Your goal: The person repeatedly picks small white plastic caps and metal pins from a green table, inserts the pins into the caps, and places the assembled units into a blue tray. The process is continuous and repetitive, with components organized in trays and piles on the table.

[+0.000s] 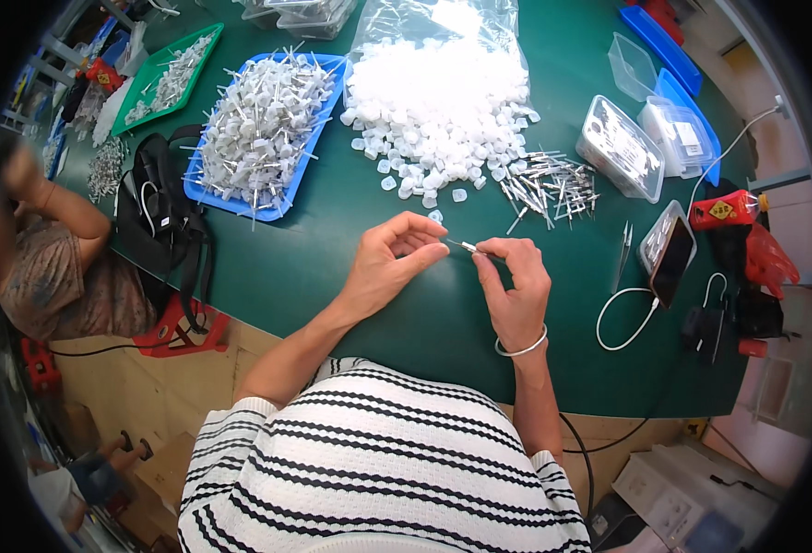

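Right hand (516, 281) pinching a thin metal rod (468, 246), tip at 10 o'clock toward left hand (389, 261); left fingers curled, grip unclear. Probably aligning; next move calls for steady fingertips. Rod pile (558, 187) 2 o'clock, white caps (438, 101) 12, blue tray (336, 69) 10.

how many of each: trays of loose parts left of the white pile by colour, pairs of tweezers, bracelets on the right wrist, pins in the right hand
blue tray: 1
green tray: 1
tweezers: 1 pair
bracelet: 1
pin in right hand: 1
total: 5
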### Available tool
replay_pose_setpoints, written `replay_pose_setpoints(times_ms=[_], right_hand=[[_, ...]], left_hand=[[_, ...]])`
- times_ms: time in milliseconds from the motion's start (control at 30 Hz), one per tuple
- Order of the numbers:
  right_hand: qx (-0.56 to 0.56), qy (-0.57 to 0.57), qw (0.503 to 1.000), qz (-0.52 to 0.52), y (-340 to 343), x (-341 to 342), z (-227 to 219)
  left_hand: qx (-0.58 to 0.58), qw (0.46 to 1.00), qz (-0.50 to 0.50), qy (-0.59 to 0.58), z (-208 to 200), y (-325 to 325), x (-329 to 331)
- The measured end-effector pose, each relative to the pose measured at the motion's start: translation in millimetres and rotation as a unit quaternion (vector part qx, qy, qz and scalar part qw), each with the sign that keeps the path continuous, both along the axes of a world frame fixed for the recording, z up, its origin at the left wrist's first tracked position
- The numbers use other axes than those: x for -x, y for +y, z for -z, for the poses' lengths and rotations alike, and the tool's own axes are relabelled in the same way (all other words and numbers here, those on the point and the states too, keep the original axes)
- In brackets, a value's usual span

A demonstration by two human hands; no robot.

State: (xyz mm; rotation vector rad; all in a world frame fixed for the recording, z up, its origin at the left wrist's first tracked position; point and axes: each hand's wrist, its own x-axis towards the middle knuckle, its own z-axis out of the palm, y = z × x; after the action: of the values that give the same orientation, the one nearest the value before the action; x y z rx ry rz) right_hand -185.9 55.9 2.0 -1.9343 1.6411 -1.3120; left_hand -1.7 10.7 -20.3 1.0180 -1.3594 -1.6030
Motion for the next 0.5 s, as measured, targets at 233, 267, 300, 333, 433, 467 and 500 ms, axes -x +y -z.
replay_pose_setpoints(times_ms=[233,267,300,333,433,467,500], right_hand=[[-0.09,-0.129,0.987,-0.044,4,-2,7],[-0.106,-0.151,0.982,-0.049,5,-2,8],[-0.119,-0.214,0.968,-0.061,6,-3,8],[-0.132,-0.275,0.95,-0.072,5,-5,8],[-0.159,-0.376,0.908,-0.098,7,-4,10],[-0.165,-0.396,0.897,-0.106,9,-2,12],[-0.139,-0.393,0.904,-0.093,9,-2,13]], left_hand=[[-0.058,0.997,0.029,0.034,7,0,1],[-0.075,0.996,0.03,0.044,8,0,1],[-0.084,0.994,0.032,0.065,8,0,1],[-0.092,0.991,0.035,0.085,8,0,1],[-0.132,0.981,0.047,0.132,5,3,5],[-0.145,0.978,0.053,0.139,4,3,6],[-0.157,0.975,0.059,0.145,5,3,7]])
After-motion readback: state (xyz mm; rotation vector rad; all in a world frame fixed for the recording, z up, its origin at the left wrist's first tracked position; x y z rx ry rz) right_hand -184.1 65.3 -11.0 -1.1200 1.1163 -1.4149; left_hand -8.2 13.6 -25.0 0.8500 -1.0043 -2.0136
